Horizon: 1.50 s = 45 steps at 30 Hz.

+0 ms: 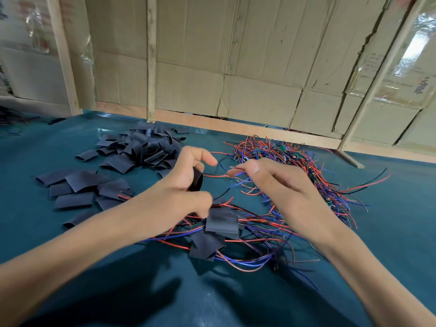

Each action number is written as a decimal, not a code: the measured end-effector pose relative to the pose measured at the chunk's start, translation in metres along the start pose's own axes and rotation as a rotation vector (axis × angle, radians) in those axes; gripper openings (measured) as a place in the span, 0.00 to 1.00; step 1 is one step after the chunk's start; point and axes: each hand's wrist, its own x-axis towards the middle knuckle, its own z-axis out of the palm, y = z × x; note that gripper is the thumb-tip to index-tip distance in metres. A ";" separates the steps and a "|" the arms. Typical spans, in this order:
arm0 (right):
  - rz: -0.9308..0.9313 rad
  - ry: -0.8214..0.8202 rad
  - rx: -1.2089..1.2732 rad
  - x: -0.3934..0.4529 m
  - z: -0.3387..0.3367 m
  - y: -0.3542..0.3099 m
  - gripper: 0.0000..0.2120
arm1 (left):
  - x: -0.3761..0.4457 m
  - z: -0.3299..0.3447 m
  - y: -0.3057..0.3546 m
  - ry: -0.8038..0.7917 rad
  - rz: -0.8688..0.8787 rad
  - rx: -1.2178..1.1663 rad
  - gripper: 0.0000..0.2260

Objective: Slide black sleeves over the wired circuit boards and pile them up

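My left hand [184, 180] holds a black sleeve [197, 181] between thumb and curled fingers, its mouth turned to the right. My right hand [271, 178] pinches the ends of red and blue wires [232, 173] just right of that sleeve; the board on them is hidden by the hand. Below my hands lies a pile of sleeved boards [221, 224] with red and blue wires trailing out. A heap of bare wired circuit boards [278, 154] spreads at the right. Loose black sleeves [146, 148] are heaped at the back left.
Flat black sleeves [77, 187] lie scattered at the left on the teal table cover [70, 267]. A cardboard wall [212, 67] with wooden posts closes the back. A wooden post foot [351, 159] rests on the table at the right.
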 end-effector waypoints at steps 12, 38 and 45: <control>-0.100 0.121 -0.005 -0.004 0.019 0.000 0.12 | -0.009 0.000 0.008 -0.065 0.225 0.399 0.08; -0.125 0.228 0.176 -0.006 0.023 0.003 0.05 | -0.015 -0.005 0.003 0.079 0.416 0.709 0.16; -0.121 0.178 0.207 -0.007 0.027 0.002 0.01 | -0.015 -0.005 0.003 0.053 0.414 0.715 0.16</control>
